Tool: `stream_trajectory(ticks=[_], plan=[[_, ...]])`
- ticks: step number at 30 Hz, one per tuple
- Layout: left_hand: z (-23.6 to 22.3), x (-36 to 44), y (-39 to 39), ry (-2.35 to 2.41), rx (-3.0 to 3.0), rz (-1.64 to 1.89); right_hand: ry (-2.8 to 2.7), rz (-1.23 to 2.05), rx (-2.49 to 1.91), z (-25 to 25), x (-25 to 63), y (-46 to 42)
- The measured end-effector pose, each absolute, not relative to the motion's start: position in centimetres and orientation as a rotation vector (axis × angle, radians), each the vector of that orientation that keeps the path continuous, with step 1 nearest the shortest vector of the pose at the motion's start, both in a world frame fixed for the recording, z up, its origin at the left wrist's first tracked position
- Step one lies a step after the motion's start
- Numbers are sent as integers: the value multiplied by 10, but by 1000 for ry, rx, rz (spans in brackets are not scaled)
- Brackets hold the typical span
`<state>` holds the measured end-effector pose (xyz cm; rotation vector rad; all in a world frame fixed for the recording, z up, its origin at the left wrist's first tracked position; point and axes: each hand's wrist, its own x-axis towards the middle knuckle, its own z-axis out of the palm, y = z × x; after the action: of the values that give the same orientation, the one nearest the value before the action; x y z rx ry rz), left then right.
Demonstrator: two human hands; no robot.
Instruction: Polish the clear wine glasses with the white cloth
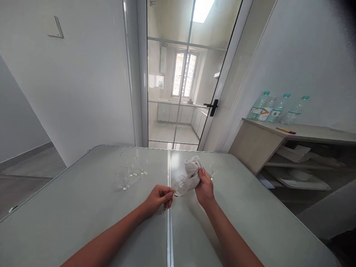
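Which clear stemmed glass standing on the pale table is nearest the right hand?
The clear stemmed glass just beyond the right hand, the only one standing right of the silvery strip; the other three standing glasses are grouped left of it.

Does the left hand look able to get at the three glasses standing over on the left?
Probably yes: the three glasses look a short reach away, with nothing visible standing between. But the left hand is pinching a held glass, so it would likely need to let go first.
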<state>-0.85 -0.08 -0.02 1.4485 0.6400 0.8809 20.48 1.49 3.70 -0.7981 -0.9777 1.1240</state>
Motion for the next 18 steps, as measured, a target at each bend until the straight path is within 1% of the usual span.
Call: stream_trajectory(ticks=[5,7,11,14,18], plan=[[-2,-7,-3,639,1477,809,-1106,1484,-753,32,192,8],[-1,-8,-2,648,1461,822,-1093,1559,-728,31,190,6],[-3,-12,5,641,1418,948,-1050,1494,-670,31,189,7],[-7,-12,9,636,1390,1020,-1138,1538,-722,31,186,6],[-9,-10,7,615,1373,989,-1099,1557,-730,32,182,5]])
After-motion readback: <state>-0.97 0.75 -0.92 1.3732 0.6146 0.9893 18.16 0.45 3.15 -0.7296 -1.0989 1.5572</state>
